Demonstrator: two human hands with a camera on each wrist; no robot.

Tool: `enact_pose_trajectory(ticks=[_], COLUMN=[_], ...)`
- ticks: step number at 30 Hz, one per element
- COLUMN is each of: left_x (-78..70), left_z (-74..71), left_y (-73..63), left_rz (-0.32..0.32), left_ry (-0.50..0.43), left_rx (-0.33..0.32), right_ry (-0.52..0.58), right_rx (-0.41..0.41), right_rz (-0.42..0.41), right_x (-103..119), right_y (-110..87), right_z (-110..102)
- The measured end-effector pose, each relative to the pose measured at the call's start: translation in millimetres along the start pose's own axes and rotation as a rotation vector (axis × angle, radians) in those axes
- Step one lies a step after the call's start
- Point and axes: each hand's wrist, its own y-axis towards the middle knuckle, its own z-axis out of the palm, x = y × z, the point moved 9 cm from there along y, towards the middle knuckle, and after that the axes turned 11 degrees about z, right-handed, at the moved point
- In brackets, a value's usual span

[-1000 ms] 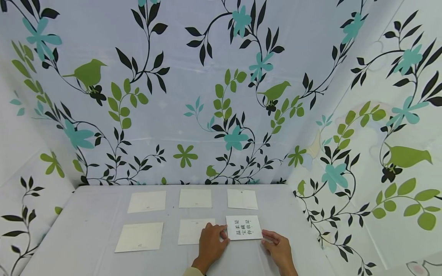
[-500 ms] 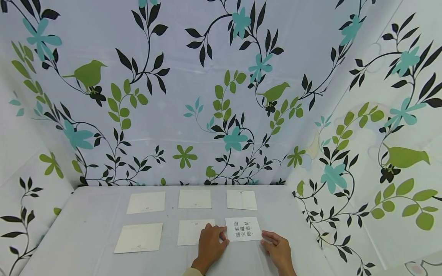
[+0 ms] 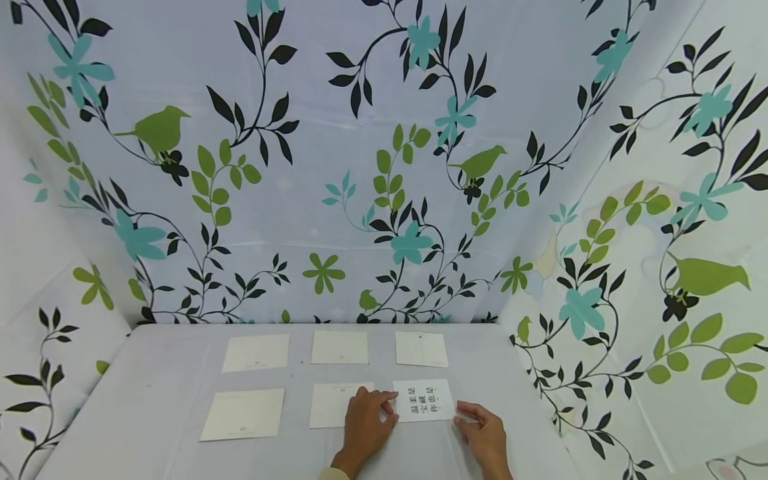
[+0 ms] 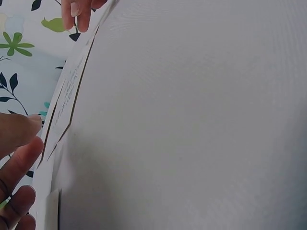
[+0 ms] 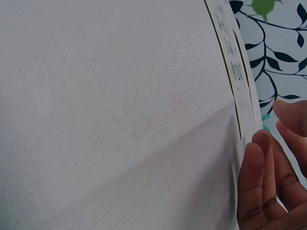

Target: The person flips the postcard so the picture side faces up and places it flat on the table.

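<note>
The lettered card (image 3: 424, 401) lies at the right end of the front row on the table (image 3: 132, 413), between the person's two hands, its printed characters turned sideways. The left hand (image 3: 367, 421) is at its left edge, thumb and fingers loosely bent and a little apart, covering part of the blank front middle card (image 3: 328, 405). The right hand (image 3: 483, 433) is at its right edge, fingers nearly straight and side by side, the thumb standing off from them. Neither grip looks closed round the card; the wrist views see it almost edge-on, so whether any fingertip truly touches it is hard to tell. The front left card (image 3: 243, 415) and the three back-row cards, left (image 3: 258, 353), middle (image 3: 339, 347) and right (image 3: 421, 349), all lie blank side up, well away from the fingers. The step in hand seems to be handling or squaring this one card with its writing showing. The next move probably calls for a light touch at both short edges, leaving the front middle card undisturbed
</note>
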Motion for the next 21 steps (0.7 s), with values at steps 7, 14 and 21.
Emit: enact_pose_trajectory(ticks=[7, 14, 21], left_x=[3.3, 8.6, 13.4], left_z=[-2.9, -4.1, -7.6], left_y=[0.7, -0.1, -1.4], left_rz=[-0.016, -0.043, -0.055], left_ry=[-0.04, -0.066, -0.055], left_rx=[0.005, 0.019, 0.019], right_ry=[0.011, 0.026, 0.032], right_rx=[-0.018, -0.012, -0.008], right_rz=[-0.005, -0.006, -0.029], right_x=[1, 5, 12], right_y=[-0.8, -4.2, -6.5], right_z=[2, 8, 14])
